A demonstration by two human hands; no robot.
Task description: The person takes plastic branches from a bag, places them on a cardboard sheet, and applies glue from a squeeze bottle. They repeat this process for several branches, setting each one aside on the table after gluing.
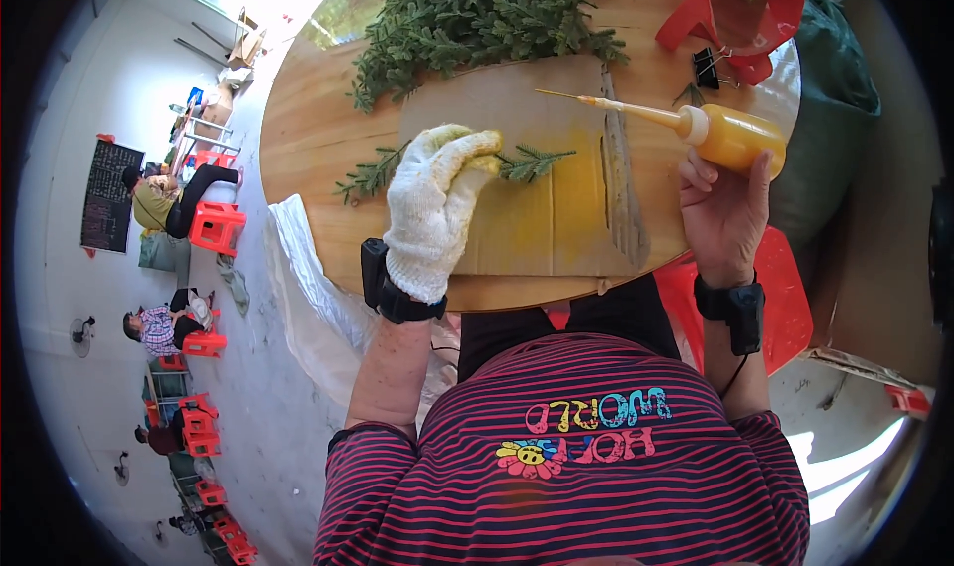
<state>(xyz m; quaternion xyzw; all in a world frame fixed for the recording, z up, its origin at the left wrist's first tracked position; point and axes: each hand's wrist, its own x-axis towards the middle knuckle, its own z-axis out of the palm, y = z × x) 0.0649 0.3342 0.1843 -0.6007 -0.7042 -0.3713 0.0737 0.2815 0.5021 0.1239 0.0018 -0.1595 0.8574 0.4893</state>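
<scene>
My left hand [437, 193], in a white knitted glove, is closed round a small green fir sprig [535, 162]. The tip of the sprig sticks out to the right of the fingertips. My bare right hand [727, 200] grips a squeeze bottle [737, 139] of yellow liquid by its base. Its long thin nozzle points left, above the cardboard sheet [487, 253]. Yellow stains mark the cardboard under and beside both hands. Another green sprig [366, 176] shows to the left of the glove; whether it joins the held one is hidden.
A heap of green fir sprigs [477, 14] covers the far side of the round wooden table [308, 139]. A red ribbon or strap [696, 19] and a black binder clip [706, 68] lie at the far right. Red stools and seated people are off to the left.
</scene>
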